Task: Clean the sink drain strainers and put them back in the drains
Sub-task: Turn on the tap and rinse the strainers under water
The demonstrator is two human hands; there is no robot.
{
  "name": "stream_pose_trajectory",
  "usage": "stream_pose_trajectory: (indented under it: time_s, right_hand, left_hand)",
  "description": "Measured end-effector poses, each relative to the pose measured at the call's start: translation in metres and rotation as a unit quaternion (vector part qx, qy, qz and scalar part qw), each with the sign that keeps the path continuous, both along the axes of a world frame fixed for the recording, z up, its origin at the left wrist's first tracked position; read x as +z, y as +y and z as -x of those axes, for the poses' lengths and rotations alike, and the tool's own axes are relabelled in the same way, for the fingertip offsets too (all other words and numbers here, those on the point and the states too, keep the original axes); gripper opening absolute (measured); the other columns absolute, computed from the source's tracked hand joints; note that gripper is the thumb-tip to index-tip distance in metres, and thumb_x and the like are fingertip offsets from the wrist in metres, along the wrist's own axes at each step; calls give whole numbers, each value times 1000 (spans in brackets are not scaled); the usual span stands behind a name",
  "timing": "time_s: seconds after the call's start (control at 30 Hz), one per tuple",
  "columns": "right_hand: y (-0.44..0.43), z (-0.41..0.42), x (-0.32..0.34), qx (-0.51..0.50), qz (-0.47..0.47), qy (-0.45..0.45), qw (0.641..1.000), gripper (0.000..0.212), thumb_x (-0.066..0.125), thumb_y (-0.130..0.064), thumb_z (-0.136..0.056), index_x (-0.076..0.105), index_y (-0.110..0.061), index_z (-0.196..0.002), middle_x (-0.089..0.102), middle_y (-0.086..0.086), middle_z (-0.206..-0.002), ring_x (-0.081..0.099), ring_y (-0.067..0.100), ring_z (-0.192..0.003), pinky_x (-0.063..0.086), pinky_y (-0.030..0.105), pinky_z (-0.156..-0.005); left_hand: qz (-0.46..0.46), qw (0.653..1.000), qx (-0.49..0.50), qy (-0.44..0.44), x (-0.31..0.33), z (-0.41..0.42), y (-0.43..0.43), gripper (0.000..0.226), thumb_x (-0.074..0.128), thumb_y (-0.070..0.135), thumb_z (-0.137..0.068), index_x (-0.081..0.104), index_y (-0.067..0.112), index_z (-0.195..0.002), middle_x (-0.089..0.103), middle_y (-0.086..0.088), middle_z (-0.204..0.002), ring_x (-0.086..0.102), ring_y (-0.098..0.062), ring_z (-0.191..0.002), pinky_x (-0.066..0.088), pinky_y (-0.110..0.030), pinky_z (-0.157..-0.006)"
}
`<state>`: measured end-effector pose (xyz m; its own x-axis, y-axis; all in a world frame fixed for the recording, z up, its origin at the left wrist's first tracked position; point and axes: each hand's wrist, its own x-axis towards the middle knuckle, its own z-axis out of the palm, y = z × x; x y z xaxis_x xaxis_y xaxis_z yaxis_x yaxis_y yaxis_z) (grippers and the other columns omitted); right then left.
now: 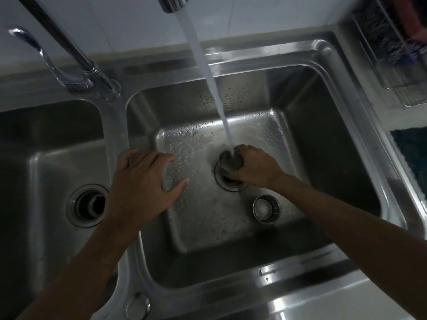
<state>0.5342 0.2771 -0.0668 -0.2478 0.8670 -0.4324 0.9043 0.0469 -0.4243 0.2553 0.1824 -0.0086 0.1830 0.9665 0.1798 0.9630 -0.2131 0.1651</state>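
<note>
A: Where is the strainer [231,160]?

B: In the right hand [256,167], fingers curled round its side, just above the right drain [228,182], under the water stream [208,77].

A: Which way does it point?

B: Mouth up into the stream, its axis close to upright. It is a dull grey metal cup, wet.

A: And the other one?

B: The second strainer [265,207] stands mouth up on the basin floor [208,215], near that drain, its rim shiny. The left hand [143,181] hovers released, fingers spread. The left drain [89,205] gapes.

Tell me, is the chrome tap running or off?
Running: water streams from the chrome tap spout onto the round metal strainer the right hand holds.
</note>
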Motion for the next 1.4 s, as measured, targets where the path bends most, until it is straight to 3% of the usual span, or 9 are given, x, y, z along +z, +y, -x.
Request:
stream_pose_trajectory:
  time_s: [0.1, 0.2, 0.3, 0.57, 0.93, 1.07, 1.13, 1.23, 1.4]
  right_hand:
    - [-6, -1, -1, -147, 159, 141, 966, 48, 83, -52, -72, 72, -20, -106, 77, 0, -98, 72, 13, -85, 62, 31, -71]
    - [-6, -2, -1, -380, 359, 303, 797, 59, 76, -60, -73, 75, -11, -106, 74, 9, -96, 71, 21, -79, 63, 35, -67]
    - [-4, -2, -6, -446, 438, 403, 668, 66, 61, -64, -74, 75, -7, -105, 70, 9, -91, 64, 20, -73, 56, 30, -70]
    - [-10, 4, -5, -426, 480, 479, 599, 69, 53, -65, -78, 71, -7, -110, 68, 6, -92, 61, 17, -74, 51, 29, -71]
    - [-11, -8, -2, -417, 456, 458, 639, 71, 69, -64, -69, 73, -8, -112, 70, 7, -93, 63, 16, -72, 54, 28, -69]
    - [-21, -1, 2, -379, 364, 380, 761, 43, 83, -46, -78, 75, -17, -108, 76, 3, -93, 71, 13, -69, 57, 28, -59]
    - [-24, 5, 4, -357, 275, 335, 827, 54, 89, -37, -75, 68, -16, -119, 76, 4, -102, 74, 12, -74, 60, 29, -60]
    - [-26, 9, 5, -233, 82, 173, 953, 77, 93, -40, -68, 54, -18, -130, 66, 0, -118, 68, 18, -101, 61, 40, -84]
    - [-32, 10, 0, -82, -43, 42, 995, 83, 89, -49, -74, 48, -19, -139, 58, 8, -130, 60, 28, -114, 55, 43, -92]
  left_hand:
    - [-7, 1000, -1, 4, -2, 1, 0, 51, 70, 60, -87, 70, 18, -116, 76, -1, -103, 71, -23, -96, 38, -45, -106]
    - [-8, 1000, -1, -1, -3, 1, 0, 51, 69, 60, -87, 70, 18, -116, 76, 0, -104, 71, -22, -97, 37, -45, -107]
    - [-9, 1000, 0, 5, -2, 1, -1, 51, 70, 60, -87, 70, 18, -116, 75, 0, -103, 70, -22, -97, 36, -44, -108]
    - [11, 1000, -6, 2, 0, 2, 0, 53, 68, 61, -88, 71, 17, -117, 76, 0, -105, 71, -21, -98, 37, -45, -108]
    - [-9, 1000, 2, 10, -4, 3, -1, 50, 69, 61, -89, 70, 18, -115, 75, 1, -101, 71, -21, -96, 36, -43, -107]
    - [4, 1000, 3, 6, -2, 2, -1, 53, 65, 63, -89, 70, 18, -116, 75, 0, -102, 71, -22, -97, 36, -44, -108]
    - [9, 1000, 5, 5, 0, 1, -1, 53, 65, 62, -89, 71, 17, -115, 75, -1, -102, 71, -23, -96, 37, -45, -108]
    - [10, 1000, 8, 4, 2, 0, -1, 52, 67, 61, -88, 72, 16, -114, 75, -1, -102, 71, -24, -96, 38, -45, -107]
    - [10, 1000, 6, 0, 4, 0, -1, 49, 72, 57, -88, 73, 15, -114, 75, -2, -102, 71, -25, -97, 38, -45, -106]
